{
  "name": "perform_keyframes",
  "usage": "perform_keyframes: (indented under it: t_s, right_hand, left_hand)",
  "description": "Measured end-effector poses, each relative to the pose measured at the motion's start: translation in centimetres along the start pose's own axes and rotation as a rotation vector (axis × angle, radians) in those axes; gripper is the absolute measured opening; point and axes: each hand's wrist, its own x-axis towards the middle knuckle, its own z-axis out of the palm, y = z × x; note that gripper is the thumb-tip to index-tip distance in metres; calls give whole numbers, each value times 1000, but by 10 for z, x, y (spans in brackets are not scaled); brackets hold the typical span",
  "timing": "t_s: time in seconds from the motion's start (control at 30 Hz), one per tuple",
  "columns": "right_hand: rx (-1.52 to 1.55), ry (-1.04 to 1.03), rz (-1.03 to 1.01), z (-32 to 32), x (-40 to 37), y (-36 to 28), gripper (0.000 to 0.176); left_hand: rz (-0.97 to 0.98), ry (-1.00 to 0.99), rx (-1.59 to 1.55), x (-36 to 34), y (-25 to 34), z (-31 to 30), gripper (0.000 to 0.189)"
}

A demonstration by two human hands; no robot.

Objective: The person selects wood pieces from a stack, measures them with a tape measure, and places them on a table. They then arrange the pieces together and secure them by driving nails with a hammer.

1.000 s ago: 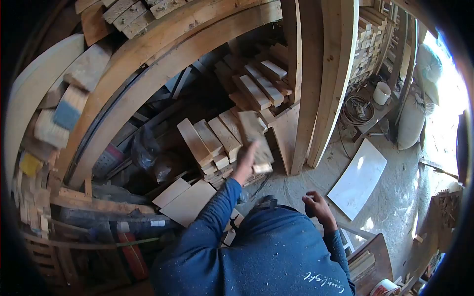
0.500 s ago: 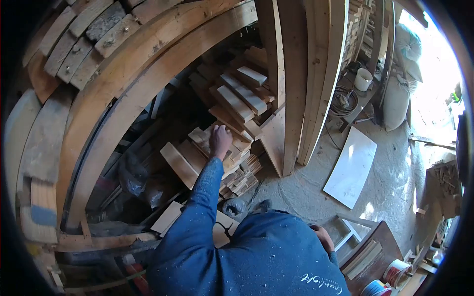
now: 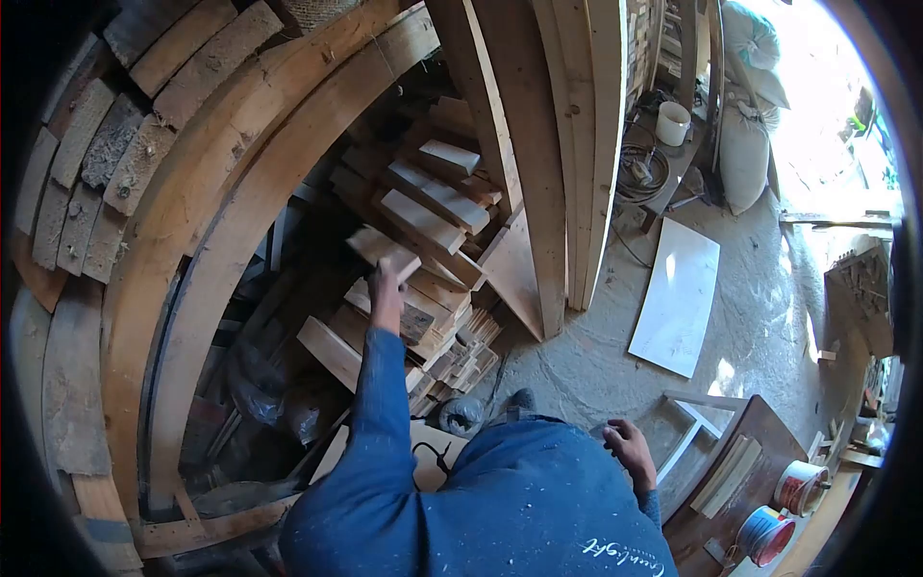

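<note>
A short wooden board (image 3: pixel 383 248) is held up at arm's length, just above a stack of similar short boards (image 3: pixel 437 322) that is piled on the floor against the timber. The board is gripped at its near end by the left hand (image 3: pixel 386 291), with the fingers closed around it; the arm is stretched forward in a blue sleeve (image 3: pixel 377 385). The board is seen tilted, and its far end points up and to the left.

A second stack of boards (image 3: pixel 430 197) is set higher and further back, just behind the held piece. Both stacks are framed by large curved wooden beams (image 3: pixel 226 202) on the left and by tall upright planks (image 3: pixel 567 144) on the right.

The right hand (image 3: pixel 630 447) is kept low beside the body, well apart from the board, with its fingers loosely bent and touching nothing.

Further right, a white panel (image 3: pixel 678 298) is laid flat on the concrete floor (image 3: pixel 596 370). Beyond it, a white bucket (image 3: pixel 672 123), a coil of cable (image 3: pixel 637 173) and filled sacks (image 3: pixel 745 154) are seen near a bright opening. Two tins (image 3: pixel 798 486) are placed at the lower right.
</note>
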Motion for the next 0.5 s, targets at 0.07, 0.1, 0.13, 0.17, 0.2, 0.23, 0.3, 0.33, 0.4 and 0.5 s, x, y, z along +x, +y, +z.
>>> perform_keyframes:
  t_s: [0.07,0.1,0.13,0.17,0.2,0.23,0.3,0.33,0.4,0.5]
  right_hand:
    - [99,19,-75,1,0,-18,49]
    - [145,23,-114,3,0,-30,53]
    - [167,-25,-185,6,1,-47,57]
    - [187,-77,-252,8,0,-67,62]
    - [204,-132,-323,9,3,-86,67]
    - [106,-165,-432,10,8,-102,73]
    - [-86,-234,-640,13,12,-126,83]
    - [-184,-253,-688,15,8,-141,87]
    - [-374,-277,-781,11,-7,-164,95]
    - [-496,-317,-650,-10,-21,-163,98]
  left_hand:
    - [144,-24,9,-85,-3,-6,62]
    - [149,-155,73,-131,-3,-7,70]
    - [161,-286,135,-177,-3,-8,79]
    - [218,-449,122,-215,-9,-2,82]
    - [150,-540,264,-238,-22,3,79]
    - [50,-688,149,-261,-37,12,76]
    - [-260,-973,-155,-294,-71,37,69]
    - [-383,-1054,-238,-306,-82,44,66]
    - [-388,-1097,-232,-335,-84,51,62]
    - [-299,-1083,-108,-360,-65,55,62]
